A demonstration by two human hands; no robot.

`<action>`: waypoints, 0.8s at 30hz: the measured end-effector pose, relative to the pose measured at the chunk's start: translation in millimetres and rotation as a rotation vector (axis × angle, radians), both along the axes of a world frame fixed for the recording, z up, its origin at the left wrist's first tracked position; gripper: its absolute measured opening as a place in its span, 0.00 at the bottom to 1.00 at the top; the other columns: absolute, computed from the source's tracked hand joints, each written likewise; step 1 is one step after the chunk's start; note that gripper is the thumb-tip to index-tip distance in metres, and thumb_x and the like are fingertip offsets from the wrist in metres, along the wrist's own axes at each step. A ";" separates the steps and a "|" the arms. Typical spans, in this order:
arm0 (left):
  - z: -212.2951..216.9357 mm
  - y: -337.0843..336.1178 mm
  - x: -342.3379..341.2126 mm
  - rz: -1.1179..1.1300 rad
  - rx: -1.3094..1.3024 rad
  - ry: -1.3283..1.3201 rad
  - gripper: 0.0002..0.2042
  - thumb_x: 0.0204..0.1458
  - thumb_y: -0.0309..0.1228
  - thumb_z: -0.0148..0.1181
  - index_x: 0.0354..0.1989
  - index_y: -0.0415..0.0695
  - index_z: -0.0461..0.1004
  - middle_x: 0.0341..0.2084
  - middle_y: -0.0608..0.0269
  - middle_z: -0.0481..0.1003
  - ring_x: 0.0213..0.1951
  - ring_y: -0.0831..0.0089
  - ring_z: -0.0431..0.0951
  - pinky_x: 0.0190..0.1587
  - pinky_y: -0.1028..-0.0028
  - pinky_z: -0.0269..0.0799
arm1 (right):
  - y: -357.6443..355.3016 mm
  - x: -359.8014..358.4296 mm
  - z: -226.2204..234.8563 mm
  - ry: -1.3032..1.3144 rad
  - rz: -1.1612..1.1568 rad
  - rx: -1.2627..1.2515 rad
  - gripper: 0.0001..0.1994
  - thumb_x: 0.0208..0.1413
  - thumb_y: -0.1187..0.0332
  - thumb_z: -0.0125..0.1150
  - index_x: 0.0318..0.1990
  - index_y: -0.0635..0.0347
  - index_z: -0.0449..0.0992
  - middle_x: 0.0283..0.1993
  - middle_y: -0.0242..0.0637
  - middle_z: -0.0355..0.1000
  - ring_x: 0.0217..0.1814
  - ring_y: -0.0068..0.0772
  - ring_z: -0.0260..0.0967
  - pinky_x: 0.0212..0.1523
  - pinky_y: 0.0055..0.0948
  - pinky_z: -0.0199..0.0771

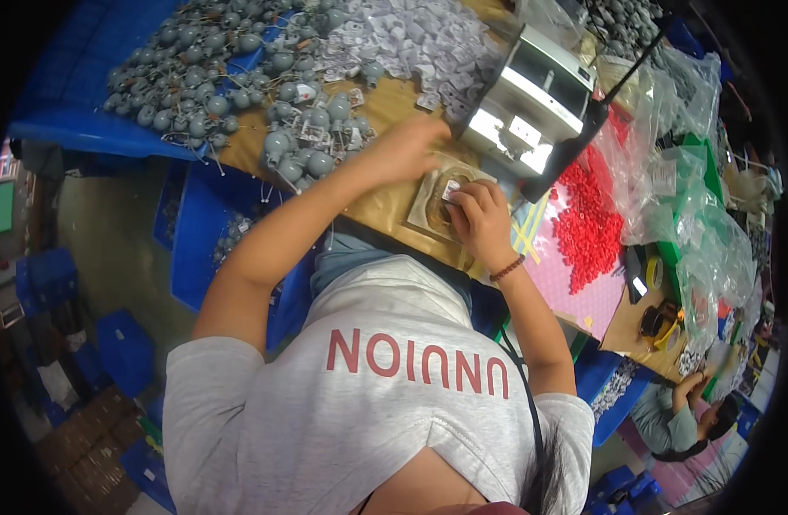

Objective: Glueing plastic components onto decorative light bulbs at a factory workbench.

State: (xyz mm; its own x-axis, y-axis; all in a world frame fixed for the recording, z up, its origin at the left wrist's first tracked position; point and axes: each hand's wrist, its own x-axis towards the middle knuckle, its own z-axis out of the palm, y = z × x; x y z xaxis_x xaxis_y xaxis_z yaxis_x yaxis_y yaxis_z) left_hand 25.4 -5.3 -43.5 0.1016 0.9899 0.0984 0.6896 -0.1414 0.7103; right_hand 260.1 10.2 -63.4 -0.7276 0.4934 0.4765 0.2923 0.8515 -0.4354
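My right hand [481, 219], with a beaded bracelet at its wrist, is over a square tan fixture block [422, 215] with a rounded recess. Its thumb and fingers close on a small white piece [450, 190] at that recess. My left hand [413, 148] reaches across the table just beyond the block, near the edge of a heap of small white plastic parts [411, 43]. Its fingertips are smeared and partly hidden, so their grip cannot be made out. Close to my left forearm lies a cluster of grey bulb-shaped parts with wires [312, 142].
Behind the block stands a silver-and-white machine [531, 99]. More grey bulb parts [196, 69] cover the far left. Red small parts [587, 219] lie on a pink mat [574, 296] at right, beside clear plastic bags [711, 232]. A co-worker [681, 421] sits lower right; blue bins [209, 232] stand below.
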 end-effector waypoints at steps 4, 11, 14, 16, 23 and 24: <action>17.2 40.9 -51.7 0.376 0.046 0.438 0.20 0.46 0.29 0.64 0.50 0.46 0.72 0.44 0.49 0.71 0.49 0.48 0.72 0.50 0.56 0.71 | -7.1 0.0 2.7 -0.040 -0.085 0.015 0.14 0.44 0.74 0.68 0.40 0.57 0.76 0.44 0.36 0.72 0.51 0.44 0.68 0.47 0.41 0.67; -30.4 61.1 -95.6 0.622 -0.085 0.551 0.23 0.44 0.29 0.66 0.51 0.49 0.71 0.47 0.51 0.68 0.52 0.48 0.68 0.50 0.53 0.72 | -4.9 1.2 1.2 0.026 -0.063 -0.122 0.13 0.47 0.76 0.67 0.42 0.58 0.76 0.46 0.40 0.72 0.49 0.46 0.68 0.47 0.40 0.68; -23.1 69.3 -107.1 0.670 0.057 0.401 0.24 0.41 0.31 0.68 0.50 0.47 0.71 0.43 0.52 0.71 0.49 0.53 0.72 0.49 0.58 0.73 | -1.8 10.7 2.7 0.125 -0.096 -0.263 0.12 0.50 0.78 0.64 0.43 0.61 0.76 0.46 0.43 0.72 0.46 0.46 0.70 0.45 0.38 0.71; 9.3 77.7 -115.4 0.653 0.259 0.247 0.25 0.40 0.32 0.70 0.49 0.43 0.72 0.39 0.54 0.74 0.43 0.59 0.76 0.46 0.64 0.73 | 4.2 18.7 1.9 0.186 -0.123 -0.327 0.10 0.52 0.79 0.62 0.43 0.64 0.76 0.46 0.45 0.72 0.44 0.45 0.71 0.44 0.34 0.73; 145.0 50.8 -120.0 0.391 0.416 -0.481 0.21 0.51 0.21 0.65 0.53 0.43 0.67 0.41 0.65 0.73 0.42 0.78 0.74 0.46 0.75 0.72 | 13.4 14.9 17.7 0.285 -0.150 -0.424 0.07 0.54 0.81 0.59 0.41 0.65 0.76 0.44 0.44 0.73 0.39 0.34 0.73 0.39 0.27 0.74; 154.3 50.4 -116.1 0.338 0.404 -0.583 0.21 0.51 0.21 0.65 0.53 0.43 0.67 0.41 0.65 0.73 0.42 0.78 0.74 0.46 0.75 0.72 | 13.5 14.2 18.3 0.287 -0.145 -0.431 0.07 0.54 0.81 0.59 0.41 0.65 0.76 0.44 0.43 0.73 0.38 0.34 0.73 0.39 0.26 0.74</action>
State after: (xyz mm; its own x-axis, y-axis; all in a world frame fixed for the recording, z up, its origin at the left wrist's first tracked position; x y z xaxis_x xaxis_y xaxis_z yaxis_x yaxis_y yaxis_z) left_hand -90.7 45.0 110.8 -0.3771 0.8344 0.4020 0.2726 -0.3148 0.9092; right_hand 274.3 23.7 -45.1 -0.5074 0.7741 0.3785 0.2115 0.5377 -0.8161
